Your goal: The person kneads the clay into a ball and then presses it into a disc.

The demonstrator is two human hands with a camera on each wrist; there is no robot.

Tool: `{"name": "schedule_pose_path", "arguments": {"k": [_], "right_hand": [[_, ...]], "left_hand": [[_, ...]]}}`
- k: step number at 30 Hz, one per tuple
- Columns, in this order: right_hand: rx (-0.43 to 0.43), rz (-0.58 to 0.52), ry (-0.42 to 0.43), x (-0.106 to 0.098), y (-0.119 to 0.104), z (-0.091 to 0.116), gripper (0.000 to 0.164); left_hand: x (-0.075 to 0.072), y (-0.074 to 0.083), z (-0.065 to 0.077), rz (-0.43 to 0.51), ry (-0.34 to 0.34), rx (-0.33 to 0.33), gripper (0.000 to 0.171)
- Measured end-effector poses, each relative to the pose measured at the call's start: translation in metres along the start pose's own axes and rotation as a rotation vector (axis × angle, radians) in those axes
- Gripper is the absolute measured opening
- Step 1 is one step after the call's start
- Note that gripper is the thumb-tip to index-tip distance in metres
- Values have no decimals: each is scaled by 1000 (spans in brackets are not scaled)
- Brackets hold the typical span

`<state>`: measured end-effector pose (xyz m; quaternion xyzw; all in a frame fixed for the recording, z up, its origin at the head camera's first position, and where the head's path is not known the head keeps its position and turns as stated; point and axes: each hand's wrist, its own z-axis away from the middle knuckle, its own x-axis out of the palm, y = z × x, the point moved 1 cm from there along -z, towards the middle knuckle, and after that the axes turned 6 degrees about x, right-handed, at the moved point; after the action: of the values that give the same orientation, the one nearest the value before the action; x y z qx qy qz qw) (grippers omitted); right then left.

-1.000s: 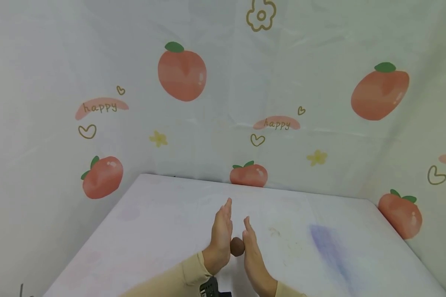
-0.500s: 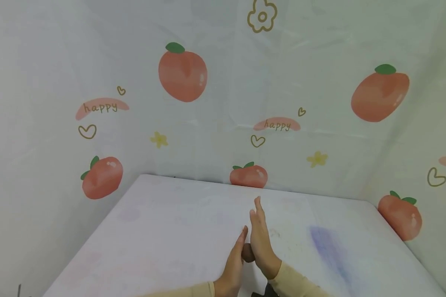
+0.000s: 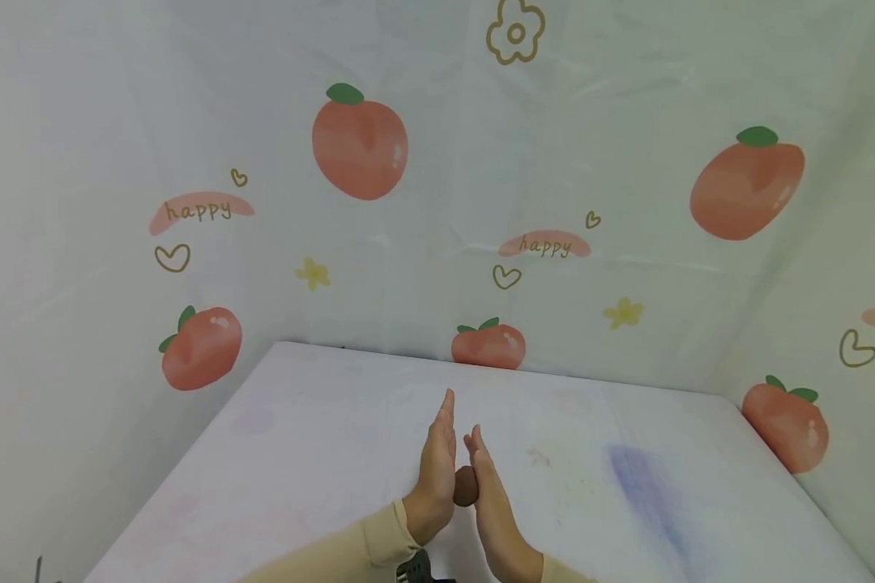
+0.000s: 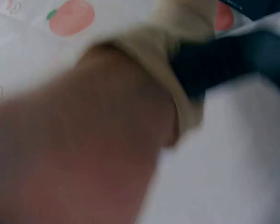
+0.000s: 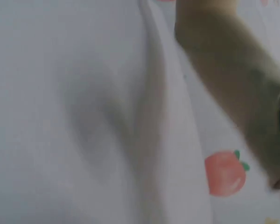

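Note:
A brown ball (image 3: 466, 487), slightly uneven like a lump of clay, is caught between my two palms above the table. My left hand (image 3: 433, 478) presses it from the left, fingers straight and pointing away from me. On the other side my right hand (image 3: 499, 512) faces it with fingers extended, set a little further back than the left. Part of the ball is hidden by the palms. In the left wrist view a blurred hand (image 4: 84, 144) and beige cuff fill much of the frame; the ball is out of sight there.
A pale cloth-covered table (image 3: 321, 429) carries a blue-violet smear (image 3: 649, 494) to the right. Behind it hangs a white curtain (image 3: 423, 267) printed with red fruit and hearts. A dark wrist device (image 3: 414, 565) shows below the left cuff.
The hands have slid against each other: half a second ago the right was forward and the left back; now the left is forward again, and the ball has shifted left between them.

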<state>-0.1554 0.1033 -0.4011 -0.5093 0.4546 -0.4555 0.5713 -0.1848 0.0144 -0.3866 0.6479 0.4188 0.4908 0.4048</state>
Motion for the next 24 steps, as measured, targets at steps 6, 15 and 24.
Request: {"name": "schedule_pose_path", "arguments": {"k": [6,15,24], "right_hand": [[-18,-52,22,-2,-17,4,62],[-96,-111,151,-30,-17,-29,58],[-16,-77,70,-11,0,-7,61]], "left_hand": [[1,-20,10,-51,5,-70,62],[18,-15,38,-18,-198,15,63],[13,4,8,-42,-72,69,56]]}}
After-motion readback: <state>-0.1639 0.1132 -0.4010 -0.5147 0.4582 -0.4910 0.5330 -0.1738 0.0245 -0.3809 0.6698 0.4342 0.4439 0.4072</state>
